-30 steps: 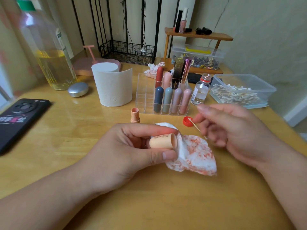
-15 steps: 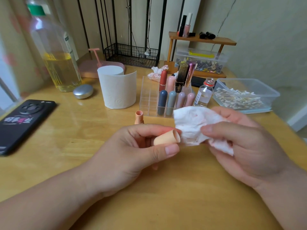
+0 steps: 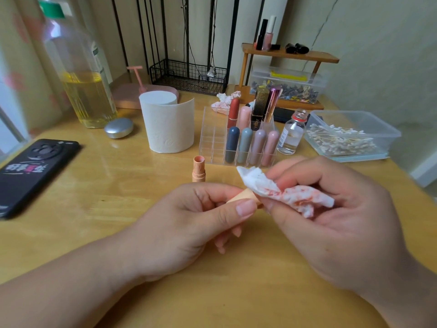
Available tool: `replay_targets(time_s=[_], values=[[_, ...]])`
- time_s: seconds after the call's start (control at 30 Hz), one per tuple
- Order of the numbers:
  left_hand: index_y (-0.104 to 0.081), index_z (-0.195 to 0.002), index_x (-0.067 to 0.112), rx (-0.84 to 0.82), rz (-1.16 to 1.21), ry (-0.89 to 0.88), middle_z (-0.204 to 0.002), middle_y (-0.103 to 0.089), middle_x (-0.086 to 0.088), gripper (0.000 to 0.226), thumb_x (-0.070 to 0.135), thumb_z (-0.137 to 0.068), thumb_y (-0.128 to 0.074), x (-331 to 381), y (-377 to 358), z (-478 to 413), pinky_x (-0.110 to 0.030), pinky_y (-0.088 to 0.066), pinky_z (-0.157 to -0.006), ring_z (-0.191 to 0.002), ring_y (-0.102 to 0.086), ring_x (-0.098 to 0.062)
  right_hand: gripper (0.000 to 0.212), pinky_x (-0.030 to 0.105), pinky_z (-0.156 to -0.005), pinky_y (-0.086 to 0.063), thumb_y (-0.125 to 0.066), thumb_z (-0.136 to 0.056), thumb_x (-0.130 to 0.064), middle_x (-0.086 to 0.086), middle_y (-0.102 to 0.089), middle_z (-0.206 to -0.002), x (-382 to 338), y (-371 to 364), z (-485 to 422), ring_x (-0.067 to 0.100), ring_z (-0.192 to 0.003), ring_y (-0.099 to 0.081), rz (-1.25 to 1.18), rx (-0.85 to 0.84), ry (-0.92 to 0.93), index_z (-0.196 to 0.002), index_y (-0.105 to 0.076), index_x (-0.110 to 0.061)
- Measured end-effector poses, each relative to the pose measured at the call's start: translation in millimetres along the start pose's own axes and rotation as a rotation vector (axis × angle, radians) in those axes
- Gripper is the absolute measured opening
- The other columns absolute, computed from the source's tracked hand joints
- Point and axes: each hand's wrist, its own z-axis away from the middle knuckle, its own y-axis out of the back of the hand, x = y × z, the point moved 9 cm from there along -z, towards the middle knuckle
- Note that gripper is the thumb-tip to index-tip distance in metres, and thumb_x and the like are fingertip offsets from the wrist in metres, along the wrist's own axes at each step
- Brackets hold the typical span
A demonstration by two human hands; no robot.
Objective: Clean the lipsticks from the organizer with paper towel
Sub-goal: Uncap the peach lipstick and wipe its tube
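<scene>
Head view: a smooth peach lipstick cap (image 3: 241,197) is held in front of the organizer (image 3: 212,140), gripped by the fingers of the left hand (image 3: 189,223). The right hand (image 3: 331,221) pinches a crumpled, red-stained paper towel (image 3: 295,196) against the cap's end. One uncapped peach lipstick (image 3: 198,169) stands upright by the organizer's front edge. Eight rounded lipsticks (image 3: 232,144) stand in its clear plastic cells, and open wooden desk (image 3: 118,197) spreads to its front left.

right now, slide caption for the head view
Left hand holds a peach lipstick cap; right hand presses a stained paper towel to it.
</scene>
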Motion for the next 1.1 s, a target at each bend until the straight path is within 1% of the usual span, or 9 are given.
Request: replay_targets(time_s=[0.13, 0.37, 0.47, 0.57, 0.7, 0.77, 0.87, 0.97, 1.1], values=[[-0.073, -0.081, 0.019, -0.063, 0.117, 0.012, -0.067, -0.045, -0.005, 0.022, 0.030, -0.093, -0.059, 0.8, -6.1, -1.0, -0.029, -0.042, -0.057, -0.055, -0.037, -0.013, 0.021, 0.027, -0.065, -0.055, -0.073, -0.077, 0.001, -0.003, -0.073, -0.085, 5.0, -2.1, 0.5, 0.017, -0.074, -0.068, -0.051, -0.089, -0.061, -0.089, -0.071, -0.015], [-0.072, -0.077, 0.015, -0.150, 0.230, 0.134, -0.063, -0.037, -0.006, 0.026, 0.024, -0.097, -0.058, -3.9, -8.5, 2.7, -0.028, -0.037, -0.055, -0.050, -0.028, -0.014, 0.039, 0.034, -0.072, -0.058, -0.075, -0.077, -0.006, -0.006, -0.075, -0.092, 9.9, -14.2, 3.1, 0.016, -0.083, -0.072, -0.070, -0.332, -0.190, -0.105, -0.069, -0.032], [-0.071, -0.075, 0.022, -0.024, -0.172, 0.059, -0.061, -0.048, -0.002, 0.024, 0.038, -0.092, -0.064, 3.1, 2.8, 4.8, -0.026, -0.039, -0.058, -0.057, -0.045, -0.014, 0.036, 0.028, -0.065, -0.057, -0.076, -0.076, -0.006, -0.002, -0.074, -0.087, 18.8, -19.3, 4.3, 0.013, -0.077, -0.070, -0.165, -0.392, -0.327, -0.102, -0.070, -0.031], [-0.071, -0.091, 0.029, 0.111, -0.723, -0.276, -0.074, -0.060, 0.015, 0.016, 0.039, -0.095, -0.059, 37.2, 1.0, 13.9, -0.014, -0.039, -0.065, -0.069, -0.054, -0.001, 0.028, 0.025, -0.062, -0.054, -0.074, -0.078, 0.001, 0.005, -0.073, -0.078, 26.9, -30.5, 5.9, 0.017, -0.069, -0.069, -0.488, -0.455, -0.480, -0.099, -0.070, -0.017], [-0.066, -0.113, 0.009, 0.166, -1.180, -0.613, -0.085, -0.053, 0.007, 0.026, 0.027, -0.097, -0.055, 65.6, -18.9, 27.5, -0.015, -0.040, -0.071, -0.075, -0.047, -0.007, 0.020, 0.032, -0.055, -0.050, -0.073, -0.076, -0.005, 0.012, -0.066, -0.070, 28.2, -34.5, 5.4, 0.023, -0.060, -0.062, -0.818, -0.371, -0.553, -0.095, -0.068, -0.010], [-0.069, -0.110, 0.016, 0.158, -1.003, -0.548, -0.086, -0.060, 0.011, 0.023, 0.031, -0.095, -0.061, 63.1, -15.2, 24.8, -0.016, -0.043, -0.071, -0.075, -0.053, -0.005, 0.016, 0.027, -0.053, -0.052, -0.076, -0.073, -0.008, 0.011, -0.069, -0.070, 21.3, -26.3, 3.3, 0.020, -0.059, -0.064, -0.682, -0.278, -0.461, -0.086, -0.069, -0.012], [-0.072, -0.087, 0.018, 0.056, -0.300, -0.125, -0.072, -0.067, 0.009, 0.024, 0.043, -0.085, -0.069, 30.3, 0.9, 10.5, -0.027, -0.048, -0.056, -0.059, -0.056, -0.012, 0.013, 0.017, -0.051, -0.049, -0.075, -0.072, -0.009, -0.002, -0.070, -0.070, 7.6, -9.7, -0.4, 0.009, -0.055, -0.064, -0.351, -0.141, -0.232, -0.080, -0.067, -0.015], [-0.064, -0.076, 0.006, -0.083, 0.185, 0.257, -0.057, -0.048, -0.006, 0.059, 0.063, -0.089, -0.055, -0.4, -10.8, 11.7, -0.022, -0.039, -0.039, -0.043, -0.040, -0.018, 0.020, 0.028, -0.065, -0.057, -0.076, -0.078, -0.007, -0.002, -0.071, -0.084, -5.3, -5.8, 1.7, 0.013, -0.072, -0.071, -0.112, -0.137, -0.017, -0.086, -0.065, -0.021], [-0.058, -0.085, 0.007, -0.249, 0.585, 0.471, -0.056, -0.041, -0.007, 0.044, 0.049, -0.098, -0.052, -2.6, -30.8, 23.0, -0.018, -0.037, -0.035, -0.040, -0.036, -0.012, 0.012, 0.040, -0.066, -0.053, -0.073, -0.084, -0.004, 0.002, -0.069, -0.085, -8.6, -9.8, 3.5, 0.027, -0.077, -0.069, -0.072, -0.215, 0.070, -0.084, -0.064, -0.013]])
